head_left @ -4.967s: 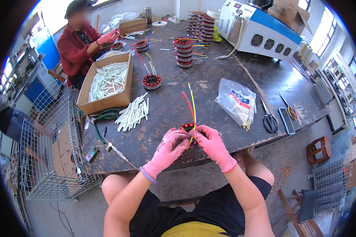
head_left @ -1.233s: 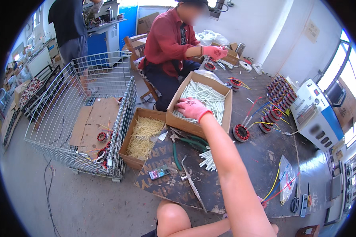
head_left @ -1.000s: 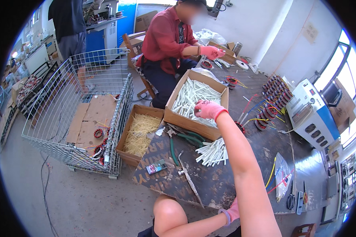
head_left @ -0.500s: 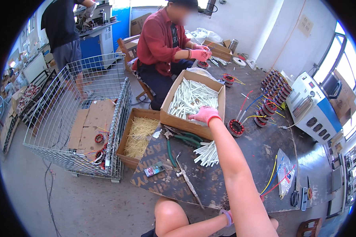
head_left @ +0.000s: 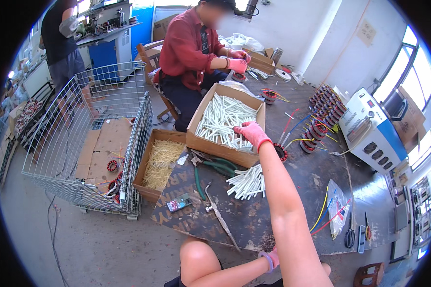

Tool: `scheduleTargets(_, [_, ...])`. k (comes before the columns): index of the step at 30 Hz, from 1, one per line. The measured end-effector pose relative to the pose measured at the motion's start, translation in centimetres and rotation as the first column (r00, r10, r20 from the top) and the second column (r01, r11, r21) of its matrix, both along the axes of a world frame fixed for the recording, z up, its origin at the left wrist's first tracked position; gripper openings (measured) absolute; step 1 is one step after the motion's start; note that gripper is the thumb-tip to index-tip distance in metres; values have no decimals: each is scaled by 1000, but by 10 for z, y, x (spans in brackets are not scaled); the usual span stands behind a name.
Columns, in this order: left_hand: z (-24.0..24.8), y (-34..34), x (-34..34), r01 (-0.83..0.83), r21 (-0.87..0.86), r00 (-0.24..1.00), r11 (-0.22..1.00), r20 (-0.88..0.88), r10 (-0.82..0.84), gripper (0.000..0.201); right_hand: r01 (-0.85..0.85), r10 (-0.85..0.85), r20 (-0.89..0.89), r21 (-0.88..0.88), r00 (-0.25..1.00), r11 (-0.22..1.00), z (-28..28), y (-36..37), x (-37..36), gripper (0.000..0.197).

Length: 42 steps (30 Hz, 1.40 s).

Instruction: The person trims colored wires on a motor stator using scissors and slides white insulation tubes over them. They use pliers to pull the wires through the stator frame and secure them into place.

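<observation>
My right hand (head_left: 251, 134), in a pink glove, reaches far out into an open cardboard box (head_left: 215, 148) full of white sticks (head_left: 222, 117). Its fingers curl down around some of those sticks near the box's right side. My left hand (head_left: 273, 258), also pink-gloved with a purple wristband, stays low at the near table edge beside my knee. My right arm mostly covers it, so what it holds is hidden. A loose pile of white sticks (head_left: 246, 182) lies on the dark table (head_left: 292, 191) just under my right forearm.
Green-handled pliers (head_left: 210, 165), a long metal tool (head_left: 218, 215) and a wound coil (head_left: 280, 152) lie near the box. A box of yellow strips (head_left: 160, 162) and a wire cage (head_left: 91, 138) stand left. A red-shirted person (head_left: 187, 43) works opposite. Stacked coils (head_left: 321, 119) and a white-blue machine (head_left: 368, 129) stand right.
Five seconds ago both hands worked a coil at the table edge. Since then my right arm reached left into the stick box and shifted slightly within it; my view turned left.
</observation>
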<state>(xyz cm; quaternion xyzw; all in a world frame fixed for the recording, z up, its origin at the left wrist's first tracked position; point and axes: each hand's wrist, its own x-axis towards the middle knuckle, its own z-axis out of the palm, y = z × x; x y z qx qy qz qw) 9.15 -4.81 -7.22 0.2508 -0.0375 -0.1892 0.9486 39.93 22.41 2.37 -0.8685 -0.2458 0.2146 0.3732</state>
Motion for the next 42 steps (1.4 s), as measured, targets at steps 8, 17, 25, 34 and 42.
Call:
scheduleTargets(8, [-12, -1, 0, -6, -23, 1000, 1000, 28, 6, 48, 10, 21, -95, 313, 995, 950, 23, -11, -26, 26])
scheduleTargets(17, [-21, 16, 35, -415, 721, 839, 554, 539, -73, 46, 24, -8, -31, 558, 999, 830, 98, -29, -65, 23])
scheduleTargets(25, [-90, 11, 64, -318, 309, 918, 896, 335, 210, 47, 132, -121, -56, 535, 991, 835, 88, -31, -82, 25])
scheduleTargets(34, [52, 36, 27, -692, 722, 704, 5, 677, -214, 42, 21, 42, -87, 626, 995, 780, 167, -118, -106, 24])
scheduleTargets(42, [54, 39, 28, -524, 726, 843, 445, 516, 152, 17, 62, -34, -109, 269, 994, 961, 229, -355, -237, 23])
